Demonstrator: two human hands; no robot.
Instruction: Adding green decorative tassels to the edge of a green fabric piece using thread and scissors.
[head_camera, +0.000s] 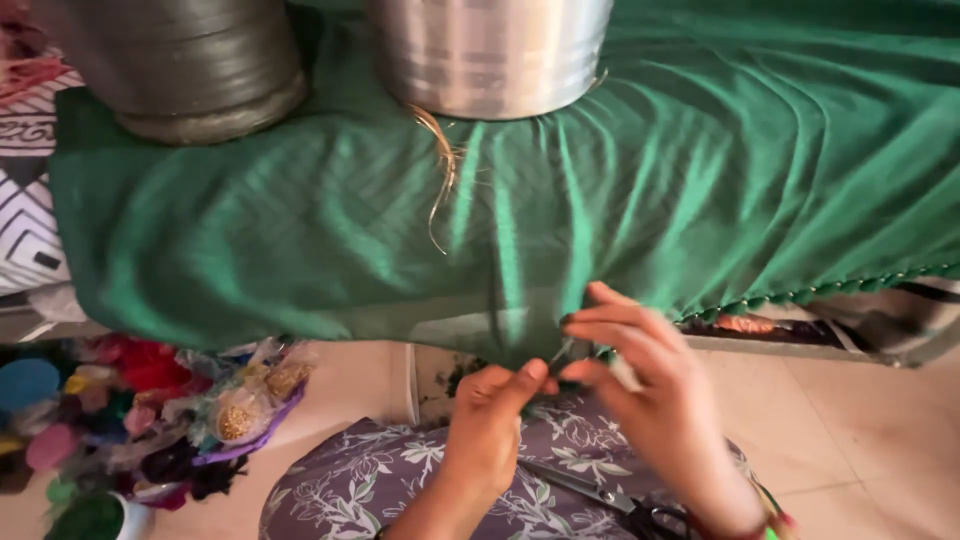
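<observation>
We pinch the green cloth's hem, left hand and right hand fingers closed; tassel-work apparently midway, needing steady grip.

1. The cloth drapes over a raised surface, behind and above the fingers of both hands; its lower edge hangs down to them.
2. The left hand pinches that edge just left of the right hand, the fingertips of the two nearly touching.
3. Two metal pots stand on the cloth well behind the fingers: one pot far to the left, the other pot almost straight behind.
4. A loose thread hangs from the nearer pot's base onto the cloth, behind the left fingers.
5. Scissors lie on the lap, before the fingers and under the right wrist.
6. A heap of craft supplies sits on the floor, well left of the left fingers.
</observation>
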